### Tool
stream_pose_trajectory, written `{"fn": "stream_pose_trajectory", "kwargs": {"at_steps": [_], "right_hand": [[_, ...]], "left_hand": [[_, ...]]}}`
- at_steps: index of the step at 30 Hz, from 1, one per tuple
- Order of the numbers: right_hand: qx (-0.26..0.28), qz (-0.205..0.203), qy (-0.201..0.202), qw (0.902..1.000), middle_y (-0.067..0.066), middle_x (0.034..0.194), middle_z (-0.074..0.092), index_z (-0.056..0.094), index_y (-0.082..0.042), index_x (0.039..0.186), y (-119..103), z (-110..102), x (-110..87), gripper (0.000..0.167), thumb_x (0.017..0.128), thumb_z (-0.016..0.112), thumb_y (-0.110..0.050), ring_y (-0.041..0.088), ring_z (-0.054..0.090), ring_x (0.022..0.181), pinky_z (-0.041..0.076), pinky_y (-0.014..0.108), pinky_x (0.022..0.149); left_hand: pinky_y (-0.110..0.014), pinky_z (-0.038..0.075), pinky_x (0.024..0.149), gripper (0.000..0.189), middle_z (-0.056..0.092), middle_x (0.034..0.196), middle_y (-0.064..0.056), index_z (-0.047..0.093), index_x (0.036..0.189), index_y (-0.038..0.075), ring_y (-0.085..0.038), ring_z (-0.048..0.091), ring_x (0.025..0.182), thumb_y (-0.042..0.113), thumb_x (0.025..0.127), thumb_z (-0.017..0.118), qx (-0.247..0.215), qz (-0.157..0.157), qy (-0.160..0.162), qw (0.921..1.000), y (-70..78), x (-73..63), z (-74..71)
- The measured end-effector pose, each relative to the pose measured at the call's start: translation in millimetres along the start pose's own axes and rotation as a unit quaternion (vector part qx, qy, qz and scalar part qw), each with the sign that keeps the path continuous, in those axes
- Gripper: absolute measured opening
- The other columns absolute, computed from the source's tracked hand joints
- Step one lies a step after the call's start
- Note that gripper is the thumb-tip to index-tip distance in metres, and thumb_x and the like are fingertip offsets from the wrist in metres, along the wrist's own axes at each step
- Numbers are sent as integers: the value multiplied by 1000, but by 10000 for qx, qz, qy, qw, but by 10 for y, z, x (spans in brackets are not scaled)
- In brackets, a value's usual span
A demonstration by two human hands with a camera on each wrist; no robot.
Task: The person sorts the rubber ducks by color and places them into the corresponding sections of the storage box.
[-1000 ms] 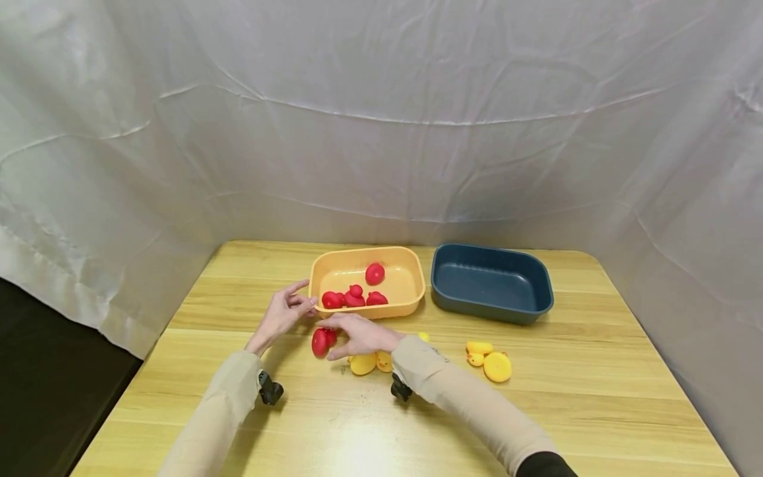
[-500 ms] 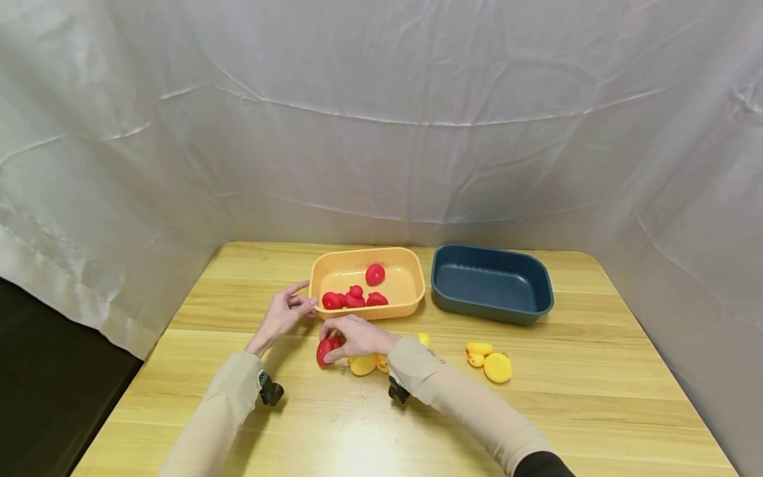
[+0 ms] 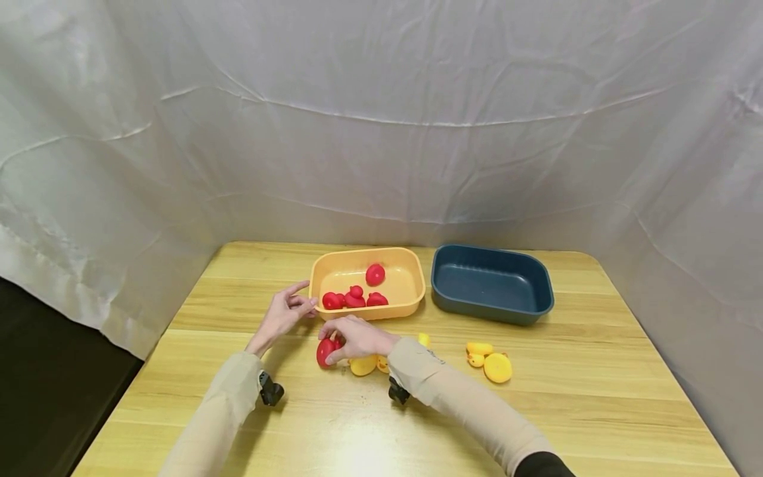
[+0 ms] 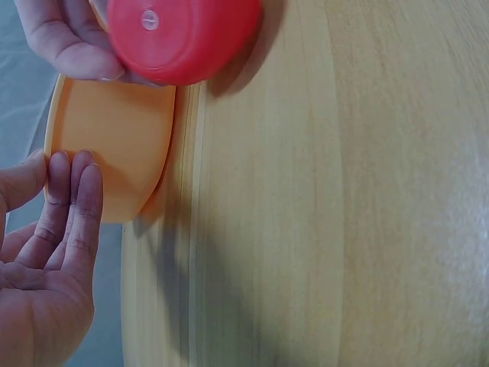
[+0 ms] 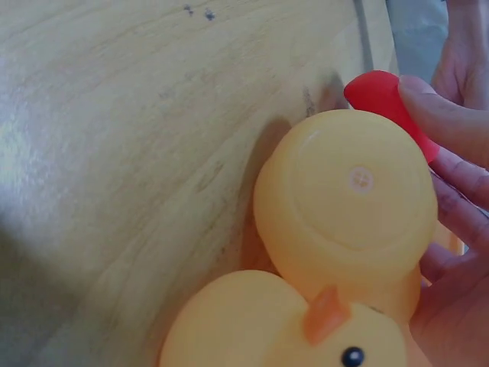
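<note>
My left hand [image 3: 283, 320] pinches the left end of an orange plastic bin [image 3: 411, 301]; the left wrist view shows thumb and fingers on either side of the bin's rim [image 4: 114, 122]. In front of the bin, my right hand [image 3: 359, 336] grips a red rubber duck [image 3: 324, 353] between thumb and fingers. Its round, flat underside [image 4: 176, 34] faces the left wrist camera. Several red rubber ducks [image 3: 354, 301] lie inside the bin. Yellow rubber ducks [image 3: 361, 365] lie close under my right hand, and one yellow duck [image 5: 351, 183] partly hides the fingers in the right wrist view.
A dark blue bin [image 3: 491, 311] stands to the right of the orange one at the table's back. Two more yellow ducks [image 3: 497, 368] lie in front of it. A bit of yellow [image 3: 424, 338] shows behind the right sleeve. Grey cloth [image 3: 381, 132] hangs around the wooden table [image 3: 596, 397].
My right fingers have closed around the red duck, which has shifted slightly right and toward me. The left hand and both bins have stayed in place.
</note>
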State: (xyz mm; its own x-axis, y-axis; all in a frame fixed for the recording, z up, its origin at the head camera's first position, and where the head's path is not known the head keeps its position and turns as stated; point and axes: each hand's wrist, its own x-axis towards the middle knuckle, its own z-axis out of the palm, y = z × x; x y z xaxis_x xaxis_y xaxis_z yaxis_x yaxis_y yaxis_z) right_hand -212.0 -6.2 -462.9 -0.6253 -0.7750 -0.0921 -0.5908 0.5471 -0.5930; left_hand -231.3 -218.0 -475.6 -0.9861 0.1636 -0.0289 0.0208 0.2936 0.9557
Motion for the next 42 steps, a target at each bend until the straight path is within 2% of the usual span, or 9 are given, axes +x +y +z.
{"fn": "stream_pose_trajectory", "kwargs": {"at_steps": [7, 10, 17, 22, 28, 33, 42], "right_hand": [[115, 60, 82, 9999, 1, 120, 72, 66, -11, 127, -8, -51, -27, 45, 87, 81, -26, 5, 64, 96, 55, 19, 88], [178, 30, 166, 9997, 0, 118, 72, 66, -11, 126, -11, -74, -46, 45, 87, 81, -27, 5, 64, 95, 56, 22, 88], [318, -102, 410, 9986, -1, 117, 72, 67, -11, 126, -21, -156, -100, 44, 87, 80, -28, 5, 61, 97, 53, 20, 88], [617, -127, 625, 9961, 2, 122, 71, 65, -8, 129, -4, -232, -144, 48, 87, 80, -26, 9, 61, 99, 55, 26, 93], [932, -27, 890, 9917, 2, 119, 71, 66, -10, 127, 37, -332, -198, 44, 88, 80, -25, 14, 64, 102, 56, 33, 97], [1130, -38, 1119, 9873, 6, 127, 70, 65, -8, 127, 83, -420, -222, 46, 86, 81, -22, 21, 66, 113, 53, 37, 105], [1131, -119, 1491, 9823, 9, 122, 72, 67, -5, 125, 160, -575, -272, 47, 84, 83, -21, 25, 67, 109, 56, 42, 100]], "left_hand": [[-41, 63, 87, 63, 70, 105, -33, 33, 151, -9, -22, 75, 85, 9, 99, 63, 27, 30, 7, 10000, -1, -1, 2], [-40, 63, 87, 63, 70, 105, -33, 33, 151, -9, -22, 75, 85, 10, 99, 63, 43, 40, 7, 10000, -2, 1, 3], [-38, 63, 86, 64, 70, 107, -33, 33, 151, -9, -22, 75, 85, 10, 99, 64, 69, 47, -1, 10000, 6, 1, 3], [-37, 63, 86, 63, 71, 105, -32, 33, 151, -10, -20, 75, 84, 10, 99, 64, 106, 78, 6, 9999, 0, 2, 2], [-32, 64, 81, 63, 71, 102, -32, 34, 150, -10, -20, 74, 82, 8, 99, 63, 23, 87, 22, 10000, -4, -4, 6], [-37, 64, 84, 62, 70, 103, -34, 33, 151, -10, -22, 75, 83, 7, 99, 63, -29, 91, -8, 10000, -2, -11, 7], [-41, 63, 85, 63, 69, 104, -35, 33, 151, -10, -20, 75, 82, 6, 98, 63, -123, 61, 12, 9999, -9, -8, 10]]}}
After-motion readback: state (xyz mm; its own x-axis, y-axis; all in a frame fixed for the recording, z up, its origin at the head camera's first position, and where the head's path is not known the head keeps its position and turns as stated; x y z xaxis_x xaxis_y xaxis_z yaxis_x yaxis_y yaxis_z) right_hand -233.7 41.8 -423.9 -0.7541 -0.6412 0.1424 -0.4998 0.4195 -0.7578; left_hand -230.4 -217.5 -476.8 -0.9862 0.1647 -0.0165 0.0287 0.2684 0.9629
